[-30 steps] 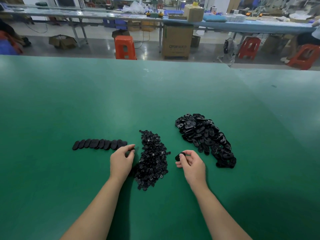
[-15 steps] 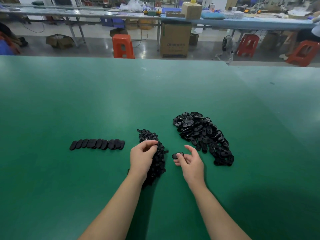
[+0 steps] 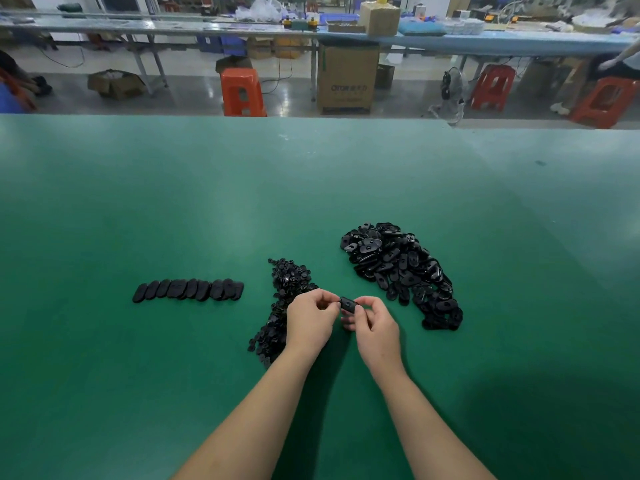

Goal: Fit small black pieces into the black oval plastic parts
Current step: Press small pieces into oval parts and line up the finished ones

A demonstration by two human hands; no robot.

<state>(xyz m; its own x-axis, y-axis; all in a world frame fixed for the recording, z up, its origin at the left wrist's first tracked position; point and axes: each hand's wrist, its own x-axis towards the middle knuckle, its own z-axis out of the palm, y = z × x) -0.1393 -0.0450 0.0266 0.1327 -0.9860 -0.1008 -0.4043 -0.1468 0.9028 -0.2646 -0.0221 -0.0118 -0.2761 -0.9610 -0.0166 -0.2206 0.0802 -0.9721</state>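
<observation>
Both hands meet over the green counter (image 3: 173,202); right hand (image 3: 375,329) pinches a black oval part (image 3: 348,304), left hand (image 3: 310,322) curled against it; small-piece pile (image 3: 287,292) left, oval pile (image 3: 401,268) right.

My table (image 3: 173,209): plain green, no pattern. Oval part (image 3: 348,304) between my fingers: black, glossy. Pile of oval parts (image 3: 398,268): black, shiny highlights. Pile of small pieces (image 3: 289,282): black. Row of finished ovals (image 3: 188,289): matte black. Stools (image 3: 242,91) beyond: orange-red. Carton (image 3: 347,79): brown, pale lettering. Far bench (image 3: 485,41): light blue.
</observation>
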